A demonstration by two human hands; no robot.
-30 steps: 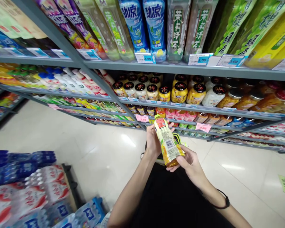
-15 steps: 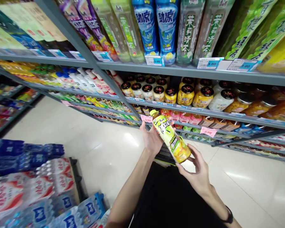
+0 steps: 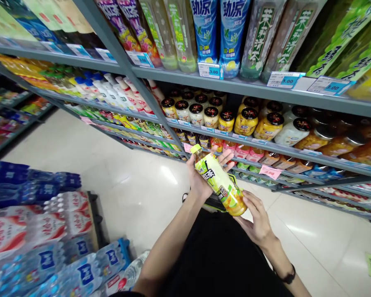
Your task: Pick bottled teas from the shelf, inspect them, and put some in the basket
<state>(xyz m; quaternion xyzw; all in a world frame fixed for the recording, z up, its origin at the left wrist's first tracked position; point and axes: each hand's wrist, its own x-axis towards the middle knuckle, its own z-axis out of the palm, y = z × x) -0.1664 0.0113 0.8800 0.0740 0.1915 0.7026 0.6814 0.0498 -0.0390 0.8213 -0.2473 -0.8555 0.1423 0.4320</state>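
A drink bottle (image 3: 219,181) with a yellow-green cap and label lies slantwise between my two hands, cap to the upper left. My left hand (image 3: 200,181) supports its upper part in the palm, thumb along the near side and fingertips showing past the far side. Around the bottom end, my right hand (image 3: 258,214) has its fingers on the bottle's side and base. Part of a dark basket (image 3: 215,201) with a green rim shows below the bottle.
Store shelves (image 3: 204,78) run across in front, with tall tea bottles above and lidded jars (image 3: 247,121) below. Packs of bottled water (image 3: 86,272) stand on the floor (image 3: 142,177) at left. A pink price tag (image 3: 270,172) hangs on a lower shelf.
The bottle has turned about its long axis, so another part of its label faces me. My right-hand fingers have shifted around its base. The view has moved slightly.
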